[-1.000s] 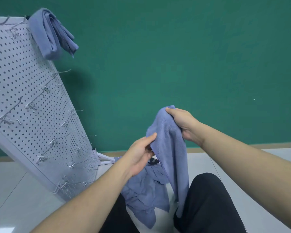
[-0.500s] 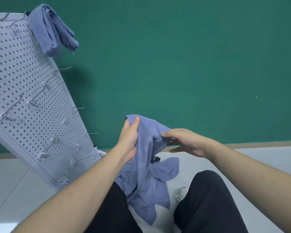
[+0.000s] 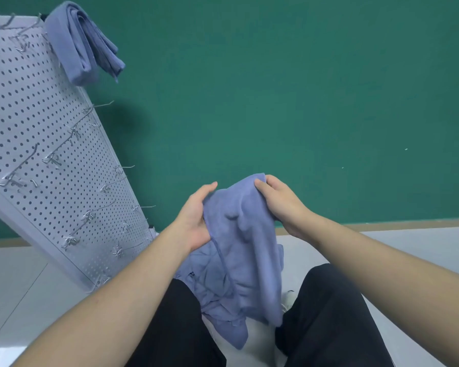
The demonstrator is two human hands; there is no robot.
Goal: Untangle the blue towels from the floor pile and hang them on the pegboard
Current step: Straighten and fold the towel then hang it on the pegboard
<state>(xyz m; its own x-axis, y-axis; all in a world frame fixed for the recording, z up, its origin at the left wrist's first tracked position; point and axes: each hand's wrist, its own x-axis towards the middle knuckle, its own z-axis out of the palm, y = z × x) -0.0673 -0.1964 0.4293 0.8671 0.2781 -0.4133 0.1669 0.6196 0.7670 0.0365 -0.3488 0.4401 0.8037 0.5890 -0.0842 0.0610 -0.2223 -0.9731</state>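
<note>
- Hands: left hand (image 3: 194,221) and right hand (image 3: 281,205) both clutch one blue towel (image 3: 239,234).
- floor pile (image 3: 217,295) sits between black trouser legs (image 3: 326,313).
- folded towels (image 3: 82,41) drape pegboard (image 3: 37,154) top corner, bare hooks (image 3: 101,104) below.

pegboard (image 3: 37,144) cut off at left edge, floor pile (image 3: 212,292) partly hidden

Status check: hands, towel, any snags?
Left hand and right hand both grip the towel. Its lower end hangs into the pile. Pegboard hooks free.

Two hands (image 3: 196,215) (image 3: 281,205), one pegboard (image 3: 37,144), one towel (image 3: 241,234) held up, folded towels (image 3: 82,41) up top, count unclear
</note>
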